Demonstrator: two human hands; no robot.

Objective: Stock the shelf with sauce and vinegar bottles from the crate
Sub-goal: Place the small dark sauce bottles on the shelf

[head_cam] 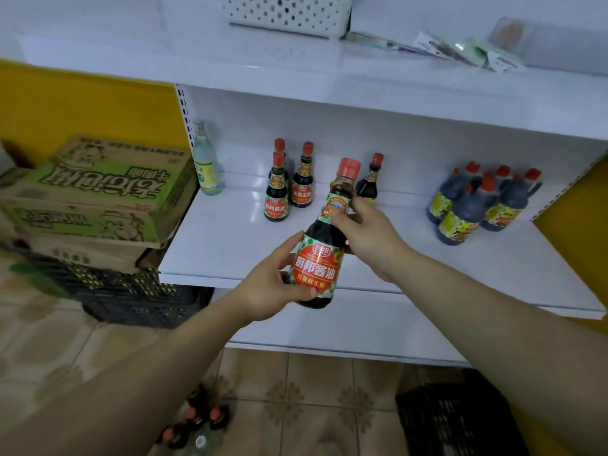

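Glossy white metal shelf (427,268) against a yellow wall (82,103), above beige patterned floor tiles (312,390). Held just over the shelf's front edge, tilted slightly right: a dark glass sauce bottle (320,251) with a ribbed red cap and a red-and-green checked label. Clamped round its lower body, the left grip (279,284); pinching its shoulder and neck, the right grip (371,238). Upright farther back, three small dark bottles (278,199) close together, a fourth bottle (370,179) just behind the right grip, a tall clear bottle (205,162) in the left corner, and a tight cluster of handled jugs (480,202) at right, all red-capped save the clear one. Beside the shelf at left, green-printed cartons (98,192) stacked on a black lattice crate (131,301). On the upper shelf (296,70), a white perforated basket (289,11) and flat packets (460,47). Low in the view, blurred floor bottles (197,419) with red caps; at lower right, a second black crate (454,422).
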